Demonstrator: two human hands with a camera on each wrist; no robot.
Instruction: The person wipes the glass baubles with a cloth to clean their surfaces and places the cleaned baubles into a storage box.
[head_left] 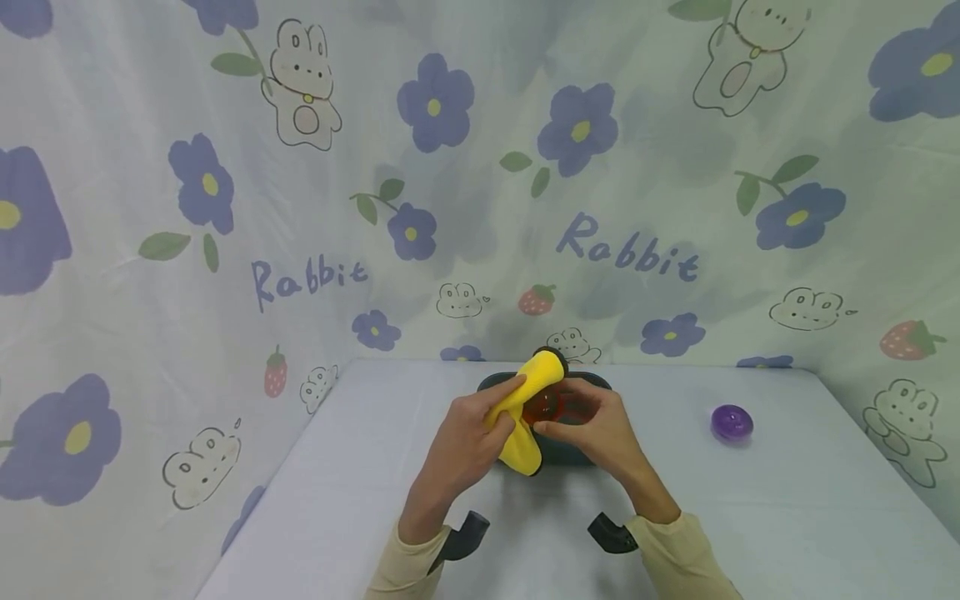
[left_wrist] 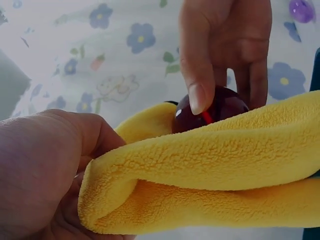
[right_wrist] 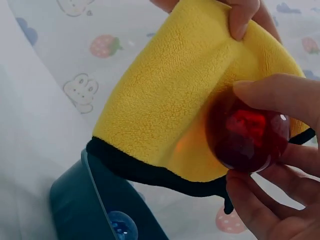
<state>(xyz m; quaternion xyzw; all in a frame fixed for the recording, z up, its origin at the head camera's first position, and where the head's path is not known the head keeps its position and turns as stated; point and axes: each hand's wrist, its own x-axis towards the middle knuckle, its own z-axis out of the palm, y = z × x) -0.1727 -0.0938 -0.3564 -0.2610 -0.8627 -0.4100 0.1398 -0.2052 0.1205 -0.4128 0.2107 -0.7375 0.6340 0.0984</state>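
Observation:
My left hand (head_left: 461,437) grips a folded yellow microfibre cloth (head_left: 534,375) with a dark edging, its fleecy side showing in the left wrist view. Between the thumb and fingers of my right hand (head_left: 600,425) is a see-through red ball (right_wrist: 247,135), pressed against the cloth or right beside it. Both hands are raised in front of a dark teal tub (head_left: 577,450). Inside that tub, the right wrist view shows a clear blue ball (right_wrist: 122,226); the rest of its contents is hidden.
A see-through purple ball (head_left: 731,423) lies on the white table (head_left: 810,500), to the right of the tub. Behind the table hangs a curtain (head_left: 480,183) printed with flowers and rabbits. Dark curved pieces (head_left: 467,536) stick out from the sleeves at both wrists.

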